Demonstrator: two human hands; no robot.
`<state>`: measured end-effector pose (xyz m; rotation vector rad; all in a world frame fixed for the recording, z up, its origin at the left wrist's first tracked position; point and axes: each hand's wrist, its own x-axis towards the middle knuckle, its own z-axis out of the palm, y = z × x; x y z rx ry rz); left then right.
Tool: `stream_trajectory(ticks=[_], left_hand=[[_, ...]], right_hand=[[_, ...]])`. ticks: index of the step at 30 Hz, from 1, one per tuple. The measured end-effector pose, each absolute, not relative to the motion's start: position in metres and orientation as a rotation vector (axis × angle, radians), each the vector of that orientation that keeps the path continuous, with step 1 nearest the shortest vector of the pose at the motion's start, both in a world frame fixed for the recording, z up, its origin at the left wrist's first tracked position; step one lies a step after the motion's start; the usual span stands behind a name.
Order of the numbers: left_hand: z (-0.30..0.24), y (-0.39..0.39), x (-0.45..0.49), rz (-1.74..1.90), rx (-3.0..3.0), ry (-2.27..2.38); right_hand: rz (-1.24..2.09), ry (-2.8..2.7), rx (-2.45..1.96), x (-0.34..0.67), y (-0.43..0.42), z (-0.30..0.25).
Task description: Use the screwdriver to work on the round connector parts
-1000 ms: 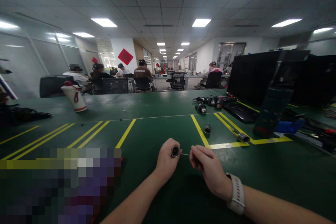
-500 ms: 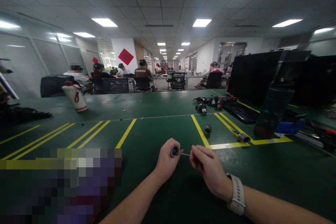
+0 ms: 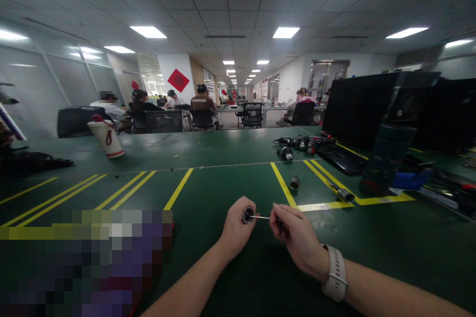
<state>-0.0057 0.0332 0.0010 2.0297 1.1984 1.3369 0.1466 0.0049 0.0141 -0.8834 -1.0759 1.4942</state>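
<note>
My left hand is wrapped round a hollow cylindrical part, with its dark round opening and metallic rim turned toward me. My right hand, with a pale strap at the wrist, pinches a thin metal rod. Whatever handle the rod has is hidden by the fingers. The rod runs leftward, and its tip is at the part's opening; how deep it reaches I cannot tell. Beyond the right hand, a short metal cylinder stands on the green table.
A longer metal cylindrical piece lies by yellow tape at right. Behind it are corded dark parts, a black flat tray and a dark bottle. A white cup stands far left. People sit at desks beyond.
The right hand has shifted very slightly right and down. The rod now shows more clearly and lies more level across the opening. The left hand has barely moved.
</note>
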Motion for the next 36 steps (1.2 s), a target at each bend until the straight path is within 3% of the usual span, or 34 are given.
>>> stream_trajectory(ticks=[36], left_hand=[[0.0018, 0.0324, -0.0049, 1.286, 2.022, 1.131]], right_hand=[[1.274, -1.322, -0.851, 0.1498, 0.0016, 0.0124]])
